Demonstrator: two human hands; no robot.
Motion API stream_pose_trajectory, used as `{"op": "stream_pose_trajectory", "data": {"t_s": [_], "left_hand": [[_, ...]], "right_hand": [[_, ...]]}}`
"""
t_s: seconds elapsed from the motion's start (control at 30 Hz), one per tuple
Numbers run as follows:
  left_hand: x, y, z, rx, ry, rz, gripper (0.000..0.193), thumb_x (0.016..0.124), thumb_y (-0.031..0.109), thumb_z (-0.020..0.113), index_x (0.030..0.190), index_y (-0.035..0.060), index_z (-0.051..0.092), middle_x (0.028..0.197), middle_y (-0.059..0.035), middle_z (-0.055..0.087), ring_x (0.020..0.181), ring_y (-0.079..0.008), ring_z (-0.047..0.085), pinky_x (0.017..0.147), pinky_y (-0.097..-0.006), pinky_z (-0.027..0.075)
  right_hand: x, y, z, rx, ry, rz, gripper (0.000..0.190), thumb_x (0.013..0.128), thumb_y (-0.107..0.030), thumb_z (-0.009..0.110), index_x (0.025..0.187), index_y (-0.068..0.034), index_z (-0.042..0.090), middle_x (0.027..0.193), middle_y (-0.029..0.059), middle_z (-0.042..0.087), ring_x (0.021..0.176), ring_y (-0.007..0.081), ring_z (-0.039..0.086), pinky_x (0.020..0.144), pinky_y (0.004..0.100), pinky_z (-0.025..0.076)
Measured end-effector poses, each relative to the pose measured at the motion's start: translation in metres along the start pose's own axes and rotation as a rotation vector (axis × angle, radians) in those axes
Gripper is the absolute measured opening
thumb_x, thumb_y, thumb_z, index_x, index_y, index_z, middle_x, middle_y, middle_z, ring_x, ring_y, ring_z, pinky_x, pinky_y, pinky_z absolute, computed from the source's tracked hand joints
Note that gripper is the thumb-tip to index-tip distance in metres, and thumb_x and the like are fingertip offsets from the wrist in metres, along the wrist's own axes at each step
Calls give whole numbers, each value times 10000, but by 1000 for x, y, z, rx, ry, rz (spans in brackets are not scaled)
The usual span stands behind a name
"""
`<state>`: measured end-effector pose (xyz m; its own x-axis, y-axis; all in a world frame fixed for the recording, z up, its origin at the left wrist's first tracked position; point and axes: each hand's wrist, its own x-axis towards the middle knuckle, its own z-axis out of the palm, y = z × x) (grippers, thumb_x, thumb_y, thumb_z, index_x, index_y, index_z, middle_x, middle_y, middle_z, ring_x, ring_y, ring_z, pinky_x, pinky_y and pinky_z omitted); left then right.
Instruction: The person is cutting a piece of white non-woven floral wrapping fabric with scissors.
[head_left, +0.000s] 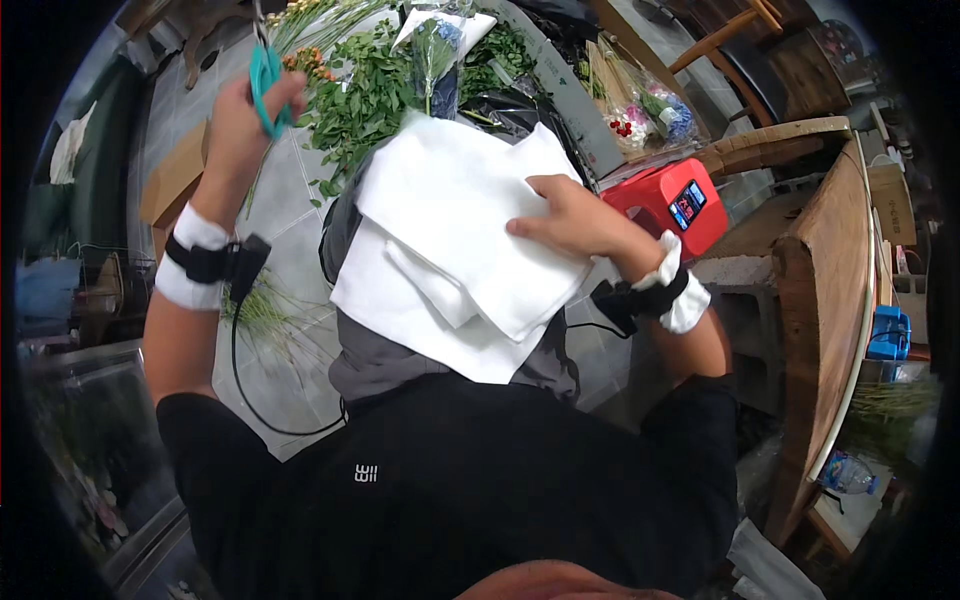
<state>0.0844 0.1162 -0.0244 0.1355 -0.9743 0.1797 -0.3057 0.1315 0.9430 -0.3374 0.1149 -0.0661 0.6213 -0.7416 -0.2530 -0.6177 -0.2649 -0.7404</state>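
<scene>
My left hand (259, 109), raised at the upper left, holds scissors with teal handles (268, 90); their metal blades point away from me and run out at the picture's top edge. White sheets of cloth or soft paper (457, 247) lie folded over one another across my lap. On their right part rests my right hand (559, 217), its thumb and a finger on the top sheet; its other fingers are hard to make out. Just beyond the sheets are leafy green stems (360, 97) and a blue flower in a clear sleeve (442, 45).
Orange flowers (307, 64) lie near the scissors. A red device with a lit display (667, 202) stands beside my right forearm. Wrapped bouquets (660, 112) lie at the upper right. A wooden table edge (825, 285) rises on the right, and cut stems (277, 322) litter the tiled floor.
</scene>
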Motion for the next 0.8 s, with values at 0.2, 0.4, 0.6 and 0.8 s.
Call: {"op": "stream_pose_trajectory", "data": {"t_s": [0.2, 0.4, 0.6, 0.8], "left_hand": [[-101, 14, 5, 148, -609, -233, 263, 921, 261, 845, 954, 34, 716, 830, -13, 708, 733, -73, 620, 673, -268, 507], [-189, 1, 17, 106, -908, -307, 200, 872, 152, 769, 972, -14, 717, 778, -90, 719, 713, -180, 667, 695, -344, 542], [-204, -12, 10, 204, -1144, -498, 357, 861, 164, 669, 1151, -42, 635, 936, -125, 751, 848, -274, 735, 786, -381, 575], [-190, -14, 20, 174, -1176, -458, 395, 789, 142, 662, 1129, -48, 597, 923, -164, 681, 811, -322, 657, 771, -424, 545]], "right_hand": [[-7, -33, 13, -157, 245, 69, 538, 873, -327, 847, 1180, 71, 653, 1036, 261, 726, 1058, 329, 719, 959, 402, 540], [21, -20, 19, 285, 119, -67, 481, 865, -86, 781, 1320, 14, 659, 1354, 211, 676, 1329, 254, 603, 1120, 364, 448], [31, -35, 13, 311, -291, -221, 722, 814, 38, 715, 1519, -53, 588, 1525, 147, 607, 1399, 236, 560, 1211, 357, 383], [16, -40, 21, 455, -294, -145, 702, 804, 53, 714, 1494, -10, 603, 1528, 134, 610, 1420, 221, 544, 1222, 353, 372]]}}
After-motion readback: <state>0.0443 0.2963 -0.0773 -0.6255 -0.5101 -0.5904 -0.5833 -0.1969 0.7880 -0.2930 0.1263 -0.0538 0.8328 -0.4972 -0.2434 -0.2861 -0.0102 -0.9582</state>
